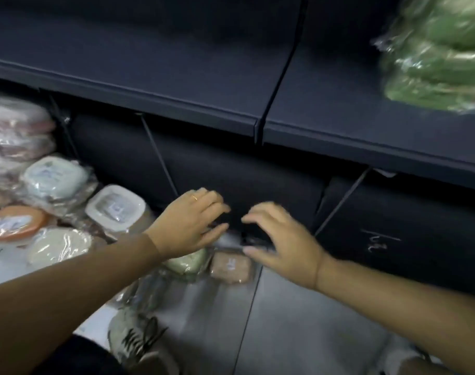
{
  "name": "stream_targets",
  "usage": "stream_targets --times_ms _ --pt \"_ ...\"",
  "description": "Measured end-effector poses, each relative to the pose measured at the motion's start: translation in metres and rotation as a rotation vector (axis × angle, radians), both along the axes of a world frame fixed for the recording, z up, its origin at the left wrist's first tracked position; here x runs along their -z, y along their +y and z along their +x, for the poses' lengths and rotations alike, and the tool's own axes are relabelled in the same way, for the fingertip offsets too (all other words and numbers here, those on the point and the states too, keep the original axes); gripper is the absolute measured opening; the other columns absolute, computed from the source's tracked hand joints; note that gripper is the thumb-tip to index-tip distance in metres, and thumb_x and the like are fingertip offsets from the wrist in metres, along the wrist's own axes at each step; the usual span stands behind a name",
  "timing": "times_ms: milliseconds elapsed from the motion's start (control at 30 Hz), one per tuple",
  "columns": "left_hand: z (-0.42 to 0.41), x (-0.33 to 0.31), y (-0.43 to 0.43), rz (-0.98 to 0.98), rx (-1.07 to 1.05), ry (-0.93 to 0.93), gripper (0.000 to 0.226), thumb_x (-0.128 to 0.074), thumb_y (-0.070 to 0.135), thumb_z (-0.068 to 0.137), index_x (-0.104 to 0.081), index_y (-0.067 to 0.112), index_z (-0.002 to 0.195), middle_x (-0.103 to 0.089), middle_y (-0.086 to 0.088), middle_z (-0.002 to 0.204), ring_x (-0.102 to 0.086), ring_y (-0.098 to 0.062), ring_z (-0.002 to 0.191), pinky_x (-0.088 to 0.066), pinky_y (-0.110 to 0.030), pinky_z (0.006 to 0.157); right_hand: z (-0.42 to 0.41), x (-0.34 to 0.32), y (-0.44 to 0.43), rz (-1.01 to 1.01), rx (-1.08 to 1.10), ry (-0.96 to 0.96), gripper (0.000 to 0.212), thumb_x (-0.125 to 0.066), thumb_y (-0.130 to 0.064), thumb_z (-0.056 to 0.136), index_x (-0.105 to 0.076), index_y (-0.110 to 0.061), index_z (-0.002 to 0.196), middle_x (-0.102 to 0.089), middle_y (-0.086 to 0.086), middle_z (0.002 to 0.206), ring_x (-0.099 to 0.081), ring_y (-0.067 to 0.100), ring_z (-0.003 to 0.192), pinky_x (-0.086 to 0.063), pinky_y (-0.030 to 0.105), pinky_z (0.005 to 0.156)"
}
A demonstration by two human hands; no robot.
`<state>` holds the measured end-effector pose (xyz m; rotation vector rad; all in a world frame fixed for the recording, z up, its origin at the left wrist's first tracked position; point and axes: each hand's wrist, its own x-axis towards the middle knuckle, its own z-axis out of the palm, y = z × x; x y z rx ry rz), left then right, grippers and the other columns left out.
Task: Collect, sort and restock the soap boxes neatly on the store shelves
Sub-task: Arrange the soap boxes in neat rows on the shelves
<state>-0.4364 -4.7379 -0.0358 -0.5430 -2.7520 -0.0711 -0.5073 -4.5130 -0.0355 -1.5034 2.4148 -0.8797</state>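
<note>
Forearms reach in from the bottom edge. Left hand (193,220), a ring on one finger, and right hand (282,239) hover with fingers loosely spread and curved, gripping nothing. Just below them two wrapped soap boxes lie flat on the pale floor: a pale green box (187,262) and a brown box (231,267), longer side left to right, label blurred. More wrapped boxes (55,177) are piled at left. White scrawl (379,239) on the dark panel (420,253) is unreadable.
</note>
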Motion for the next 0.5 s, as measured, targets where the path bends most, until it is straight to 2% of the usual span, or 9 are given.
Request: stream_targets --times_ms 67,133,200,267,367,433,500 --pt "0.013 0.037 -0.022 -0.092 -0.060 -0.292 0.039 -0.046 0.047 0.091 -0.067 0.015 0.094 -0.062 -0.003 0.088 -0.061 -0.025 0.078 -0.050 -0.035 0.069 0.012 0.065 -0.010 0.198 0.011 -0.160 0.061 -0.057 -0.055 0.084 -0.053 -0.014 0.129 -0.046 0.002 0.126 -0.047 0.021 0.114 -0.042 0.036 0.098" --pt "0.015 0.064 -0.031 -0.135 -0.141 -0.540 0.045 -0.050 0.055 0.083 -0.067 0.019 0.103 -0.063 -0.002 0.098 -0.065 -0.025 0.088 -0.054 -0.032 0.074 0.019 0.110 -0.020 0.330 0.085 -0.312 0.068 -0.069 -0.054 0.081 -0.046 -0.021 0.136 -0.043 -0.003 0.132 -0.043 0.017 0.122 -0.037 0.028 0.103" --pt "0.014 0.090 -0.032 -0.225 -0.194 -0.724 0.062 -0.055 0.059 0.080 -0.057 0.019 0.127 -0.057 -0.004 0.126 -0.058 -0.025 0.114 -0.047 -0.033 0.096 0.022 0.143 -0.030 0.372 0.168 -0.442 0.076 -0.076 -0.047 0.076 -0.041 -0.028 0.140 -0.040 -0.007 0.137 -0.039 0.015 0.129 -0.033 0.021 0.104" --pt "0.011 0.115 -0.030 -0.315 -0.260 -0.902 0.083 -0.063 0.061 0.079 -0.037 0.019 0.145 -0.038 -0.004 0.147 -0.037 -0.024 0.135 -0.030 -0.036 0.112 0.021 0.168 -0.040 0.394 0.253 -0.521 0.084 -0.079 -0.043 0.071 -0.036 -0.032 0.142 -0.036 -0.007 0.140 -0.033 0.015 0.133 -0.030 0.022 0.108" --pt "-0.002 0.141 -0.032 -0.386 -0.342 -1.015 0.108 -0.065 0.069 0.074 -0.015 0.019 0.154 -0.016 -0.006 0.160 -0.017 -0.026 0.146 -0.016 -0.040 0.119 0.018 0.201 -0.053 0.497 0.290 -0.423 0.101 -0.079 -0.050 0.066 -0.023 -0.031 0.148 -0.024 -0.003 0.150 -0.021 0.020 0.140 -0.020 0.029 0.116" --pt "-0.010 0.161 -0.039 -0.385 -0.380 -1.052 0.116 -0.068 0.071 0.069 -0.009 0.020 0.155 -0.010 -0.006 0.162 -0.012 -0.029 0.148 -0.014 -0.045 0.120 0.015 0.219 -0.059 0.573 0.298 -0.366 0.112 -0.078 -0.056 0.066 -0.011 -0.030 0.152 -0.010 0.000 0.157 -0.009 0.023 0.145 -0.009 0.033 0.119" --pt "-0.014 0.176 -0.046 -0.378 -0.416 -1.111 0.123 -0.073 0.067 0.065 -0.004 0.022 0.155 -0.006 -0.005 0.163 -0.010 -0.030 0.149 -0.011 -0.052 0.119 0.009 0.234 -0.064 0.645 0.286 -0.315 0.118 -0.077 -0.059 0.065 -0.004 -0.030 0.153 -0.003 0.002 0.159 -0.003 0.024 0.147 -0.005 0.036 0.119"
